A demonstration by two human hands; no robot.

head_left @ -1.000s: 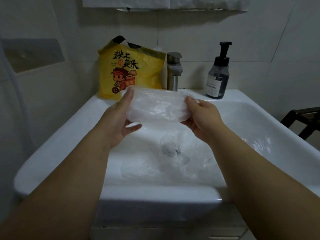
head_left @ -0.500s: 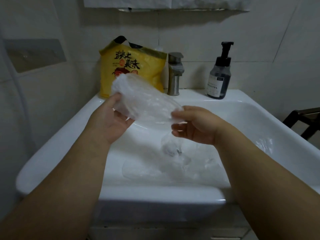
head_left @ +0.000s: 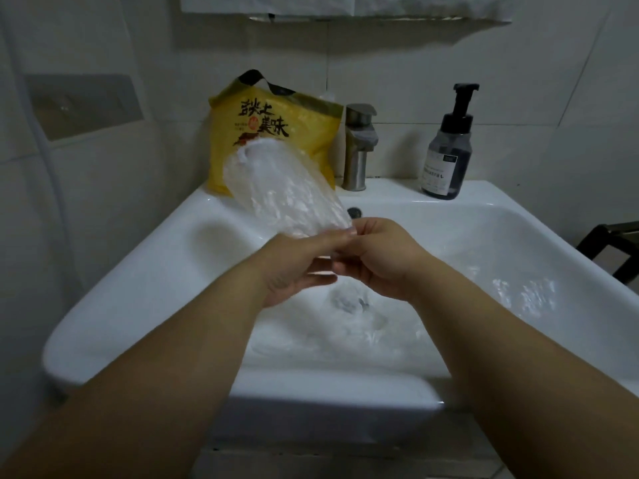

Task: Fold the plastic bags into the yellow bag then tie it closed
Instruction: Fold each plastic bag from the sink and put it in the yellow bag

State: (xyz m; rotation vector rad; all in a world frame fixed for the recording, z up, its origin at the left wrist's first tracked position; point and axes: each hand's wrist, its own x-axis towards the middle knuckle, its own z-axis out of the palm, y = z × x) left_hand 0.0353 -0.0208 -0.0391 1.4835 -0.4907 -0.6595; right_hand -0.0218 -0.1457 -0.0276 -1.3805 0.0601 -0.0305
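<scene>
Your left hand (head_left: 297, 267) and right hand (head_left: 377, 257) pinch the near end of the clear plastic bag (head_left: 283, 191) over the sink (head_left: 138, 271). Its long axis slants up-left toward the yellow bag (head_left: 276, 112), which is printed with black Chinese characters.

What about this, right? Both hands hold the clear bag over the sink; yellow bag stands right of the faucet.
One slip: the head view shows the yellow bag left of the faucet, not right. The left hand and right hand do hold the clear bag over the sink.
</scene>
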